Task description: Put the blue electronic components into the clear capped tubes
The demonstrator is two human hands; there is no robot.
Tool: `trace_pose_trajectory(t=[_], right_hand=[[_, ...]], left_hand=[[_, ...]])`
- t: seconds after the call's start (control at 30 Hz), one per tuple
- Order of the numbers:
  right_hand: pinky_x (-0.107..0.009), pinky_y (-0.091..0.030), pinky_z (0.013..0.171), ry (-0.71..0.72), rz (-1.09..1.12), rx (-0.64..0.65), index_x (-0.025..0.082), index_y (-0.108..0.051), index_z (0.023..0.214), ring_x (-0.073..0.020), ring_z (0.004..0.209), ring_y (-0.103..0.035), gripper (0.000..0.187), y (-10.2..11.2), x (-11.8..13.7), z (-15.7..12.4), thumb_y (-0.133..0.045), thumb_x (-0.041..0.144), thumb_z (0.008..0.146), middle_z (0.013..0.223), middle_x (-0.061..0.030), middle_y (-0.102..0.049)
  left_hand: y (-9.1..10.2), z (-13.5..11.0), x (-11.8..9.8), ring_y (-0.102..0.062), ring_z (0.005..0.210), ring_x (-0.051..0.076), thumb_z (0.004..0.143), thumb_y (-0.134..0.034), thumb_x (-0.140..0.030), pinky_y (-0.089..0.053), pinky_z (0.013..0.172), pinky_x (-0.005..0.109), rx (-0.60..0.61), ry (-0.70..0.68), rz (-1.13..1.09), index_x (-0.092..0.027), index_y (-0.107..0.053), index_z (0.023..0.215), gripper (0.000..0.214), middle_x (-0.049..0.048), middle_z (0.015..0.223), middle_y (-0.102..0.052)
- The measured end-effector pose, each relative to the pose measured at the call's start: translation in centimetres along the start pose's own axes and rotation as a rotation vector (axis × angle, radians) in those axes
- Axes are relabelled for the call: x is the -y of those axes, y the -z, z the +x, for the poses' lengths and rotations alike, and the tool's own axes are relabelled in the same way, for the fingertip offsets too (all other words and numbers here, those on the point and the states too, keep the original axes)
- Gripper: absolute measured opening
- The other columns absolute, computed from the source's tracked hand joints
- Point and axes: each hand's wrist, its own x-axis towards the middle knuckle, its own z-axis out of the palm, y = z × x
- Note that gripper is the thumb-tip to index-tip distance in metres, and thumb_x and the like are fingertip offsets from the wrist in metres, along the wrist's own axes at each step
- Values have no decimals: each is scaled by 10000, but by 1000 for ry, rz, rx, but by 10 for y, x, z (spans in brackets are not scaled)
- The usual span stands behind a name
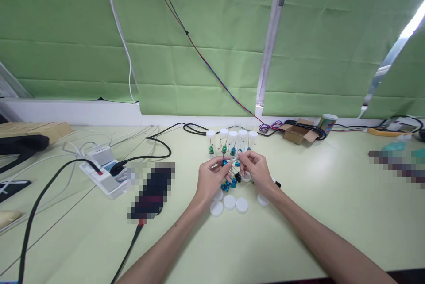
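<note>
My left hand (212,177) is closed in a pinch on a small blue piece (225,163) with a thin stem. The stem reaches across to my right hand (254,169), whose fingertips pinch its other end. Just behind the hands stands a row of several clear containers with white tops (224,133); green pieces (211,149) and blue pieces with thin stems show in them. Below my fingers lie more loose blue pieces (227,186) and a black piece (237,178). Several round white caps (229,202) lie flat nearer me, one partly under my right wrist.
A white power strip (108,180) with plugs and cables lies at left, beside a blurred dark device (152,193) on a cable. At the back are an open cardboard box (297,132), a printed can (327,124) and coiled black cables. Green blinds (206,71) hang behind.
</note>
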Motion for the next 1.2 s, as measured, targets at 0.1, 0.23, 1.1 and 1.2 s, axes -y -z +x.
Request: trace_pose_trajectory(t=[0.1, 0.23, 1.1, 1.2], right_hand=[[-217, -329, 377, -2, -6, -4, 187, -506, 607, -83, 362, -422, 408, 0, 0, 0, -691, 528, 730, 441, 44, -509], [-220, -315, 379, -16, 0, -10, 191, -487, 582, -84, 357, -415, 408, 0, 0, 0, -688, 510, 739, 421, 49, -492], [-204, -325, 364, -9, 1, -24, 177, -594, 811, -84, 385, -454, 297, 0, 1, -2, -695, 451, 756, 525, 50, -530], [-208, -332, 372, 3, 1, 1, 182, -609, 880, -86, 401, -461, 298, 0, 1, -2, -698, 438, 757, 558, 47, -540]], left_hand=[[0, 0, 0, -555, 439, 120, 665, -748, -370, -457, 498, 242, 11, -10, 13, -136, -693, 878, 321, -3, 545, -600], [-1, 0, 0, -561, 441, 122, 674, -743, -362, -465, 501, 243, 17, -10, 26, -139, -685, 880, 309, -4, 553, -599], [-2, 0, 0, -555, 487, 108, 650, -772, -344, -481, 529, 235, -30, 44, -91, -125, -646, 857, 327, -17, 576, -595], [-3, -1, -2, -552, 487, 103, 643, -777, -338, -486, 533, 237, -50, 57, -97, -125, -648, 857, 328, -19, 591, -594]])
